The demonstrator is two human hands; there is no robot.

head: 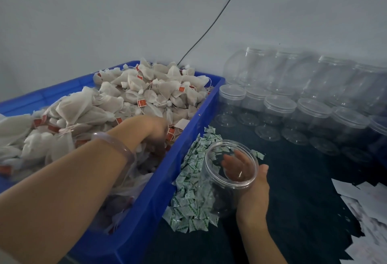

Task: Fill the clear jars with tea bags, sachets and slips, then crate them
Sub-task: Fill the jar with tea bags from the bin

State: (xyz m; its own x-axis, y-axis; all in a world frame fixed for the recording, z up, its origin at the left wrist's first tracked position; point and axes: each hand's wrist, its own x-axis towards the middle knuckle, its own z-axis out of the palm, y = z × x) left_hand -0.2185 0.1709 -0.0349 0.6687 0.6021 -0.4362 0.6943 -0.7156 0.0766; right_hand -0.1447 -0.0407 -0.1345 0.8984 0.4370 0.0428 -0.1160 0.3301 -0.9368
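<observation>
Head view: the job looks to be at its very start for this jar. The left hand [151, 129], a clear bangle [117, 145] on its wrist, is plunged into the heap of tea bags [134, 94] in the blue bin [159, 192] along the worktop's left edge. Its fingers bend down among the bags and are buried and blurred, so I cannot tell whether they have closed on any.

The right hand [254, 190] grips the open jar [229, 174] from the side. Its fingers show through the clear wall and its thumb lies by the rim. The jar is tilted, mouth up and towards the bin. It hangs just beside the bin's right wall, over the pile of green-and-white sachets [193, 182] that lies on the dark worktop [303, 182]. Nothing is inside the jar: no tea bag, no sachet, no slip.

White slips [368, 209] lie scattered at the worktop's right edge, well apart from the jar. Rows of spare jars [293, 106] stand towards the far right corner against the wall, and they look empty, though blur makes the farthest ones hard to read.

In my judgement nearly everything remains. This jar needs all three fillings and many more jars wait. No filled jar shows, and no jar has been crated.
</observation>
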